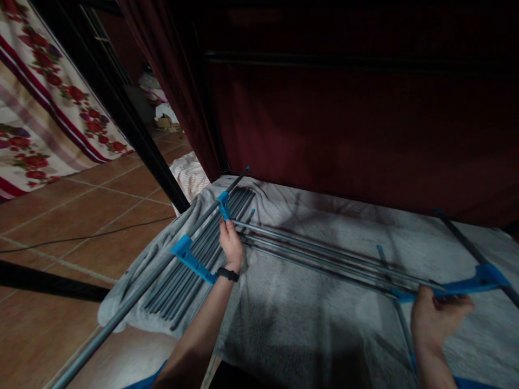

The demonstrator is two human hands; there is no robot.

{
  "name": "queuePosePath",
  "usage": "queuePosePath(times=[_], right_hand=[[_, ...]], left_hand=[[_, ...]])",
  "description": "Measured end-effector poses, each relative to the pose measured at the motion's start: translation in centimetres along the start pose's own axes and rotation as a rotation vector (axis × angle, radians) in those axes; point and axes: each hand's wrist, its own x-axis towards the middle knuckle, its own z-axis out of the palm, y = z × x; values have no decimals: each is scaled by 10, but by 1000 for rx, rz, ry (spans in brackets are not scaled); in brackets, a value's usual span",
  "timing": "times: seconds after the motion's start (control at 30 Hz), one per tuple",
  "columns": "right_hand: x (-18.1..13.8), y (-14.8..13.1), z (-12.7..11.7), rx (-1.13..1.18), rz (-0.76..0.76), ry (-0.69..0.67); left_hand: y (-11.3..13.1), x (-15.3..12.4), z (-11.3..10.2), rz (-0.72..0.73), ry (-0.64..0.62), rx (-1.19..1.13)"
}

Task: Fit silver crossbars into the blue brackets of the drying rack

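Observation:
A half-built rack frame of grey metal tubes and blue plastic brackets spans the area in front of me. My left hand (231,246), a dark band on its wrist, is closed round the lower end of a blue bracket (224,204) where the crosswise tubes (316,246) meet it. That bracket sits on a long slanting grey pole (141,289), which also carries a second blue bracket (192,259). At the right, my right hand (436,319) pinches another blue bracket (472,283) near the tubes' other ends. Its fingers partly hide that joint.
Several loose grey tubes (178,292) lie side by side on a grey blanket (300,319). A dark red curtain (344,140) hangs behind. Black posts (121,108), a tiled floor (93,210) with a dark cable (121,227), and a floral cloth (48,102) are at the left.

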Motion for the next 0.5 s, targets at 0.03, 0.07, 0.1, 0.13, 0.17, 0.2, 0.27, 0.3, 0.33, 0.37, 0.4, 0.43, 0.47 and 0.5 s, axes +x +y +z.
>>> queuePosePath(times=[0.03, 0.07, 0.1, 0.13, 0.17, 0.2, 0.27, 0.3, 0.33, 0.37, 0.4, 0.43, 0.47, 0.5], right_hand=[[0, 0, 0, 8, -8, -2], [1, 0, 0, 16, -17, -5], [1, 1, 1, 22, -25, -8], [2, 1, 1, 28, -29, -12], [2, 2, 1, 35, -32, -18], [3, 3, 2, 41, -33, -22], [4, 5, 2, 33, -34, -19], [5, 7, 2, 18, -33, -16], [5, 8, 1, -3, -32, -13], [5, 8, 1, -29, -31, -13], [5, 9, 1, -55, -30, -11], [5, 9, 0, -78, -29, -12], [4, 8, 0, -96, -27, -10], [4, 7, 0, -105, -25, -7]], left_hand=[[0, 0, -1, -1, -3, 5], [1, 1, -1, 1, -4, 11], [2, 1, -2, 6, -6, 16], [3, 2, -3, 11, -8, 21], [4, 2, -4, 16, -11, 25], [5, 3, -5, 19, -14, 29], [7, 4, -6, 21, -19, 32], [8, 4, -6, 21, -23, 33], [9, 5, -7, 22, -27, 33], [9, 5, -7, 23, -31, 32], [10, 6, -7, 23, -33, 28], [10, 6, -6, 20, -34, 22], [11, 6, -6, 17, -34, 15], [11, 6, -6, 12, -33, 8]])
